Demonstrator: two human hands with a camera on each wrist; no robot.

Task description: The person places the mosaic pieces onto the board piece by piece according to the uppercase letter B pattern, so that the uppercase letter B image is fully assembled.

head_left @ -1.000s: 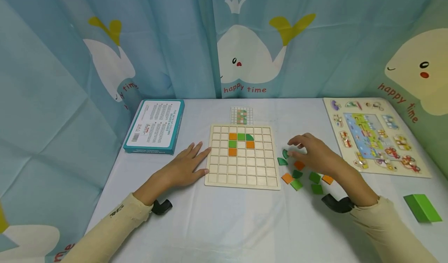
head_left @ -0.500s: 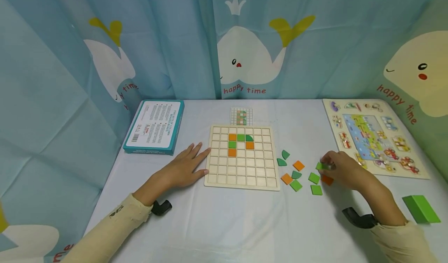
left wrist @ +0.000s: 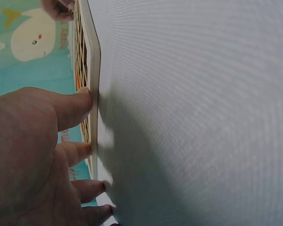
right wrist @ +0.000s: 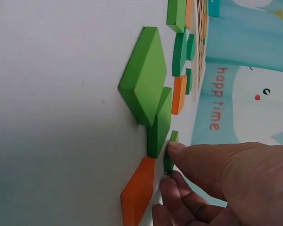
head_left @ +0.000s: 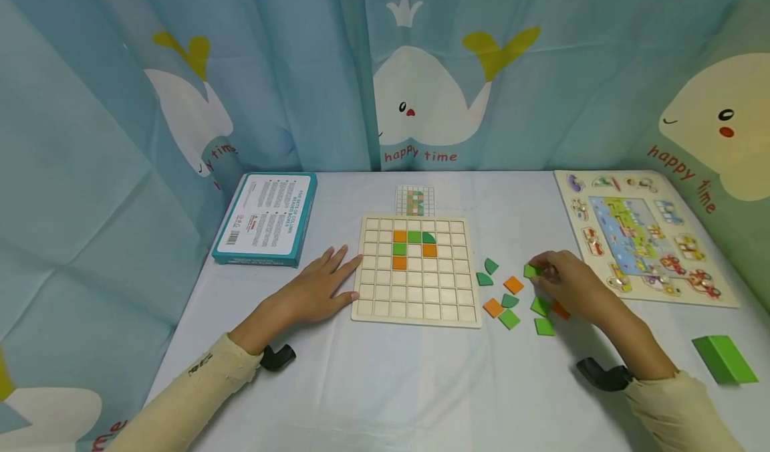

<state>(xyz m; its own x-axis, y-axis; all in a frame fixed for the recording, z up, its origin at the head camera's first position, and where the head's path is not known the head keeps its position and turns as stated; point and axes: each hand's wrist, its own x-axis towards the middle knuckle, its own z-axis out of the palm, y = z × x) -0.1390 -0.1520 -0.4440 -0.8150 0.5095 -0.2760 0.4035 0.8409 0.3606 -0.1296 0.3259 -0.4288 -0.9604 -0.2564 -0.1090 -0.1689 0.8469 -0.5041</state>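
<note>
My right hand (head_left: 568, 281) pinches a light green square tile (head_left: 530, 271) between thumb and fingers, to the right of the wooden grid board (head_left: 415, 308). In the right wrist view the thumb presses on the edge of this tile (right wrist: 171, 153). Below it lie two more green squares (head_left: 544, 327) and a partly covered orange square (head_left: 561, 311). My left hand (head_left: 319, 285) lies with fingers spread, touching the board's left edge. The left wrist view shows the thumb on the board's rim (left wrist: 95, 70). Orange, light green and dark green pieces (head_left: 429, 251) sit in the board's upper cells.
Loose dark green quarter-circles (head_left: 484, 279) and orange squares (head_left: 513, 285) lie beside the board. A pattern card (head_left: 415, 200) lies behind it. A teal box (head_left: 265, 218) stands left, a picture puzzle (head_left: 637, 238) right, and a green block (head_left: 724, 360) near the right edge.
My right hand moved right from the quarter-circles to a light green square, took hold of it, then shifted slightly left and away from me with it. The left hand stays put.
</note>
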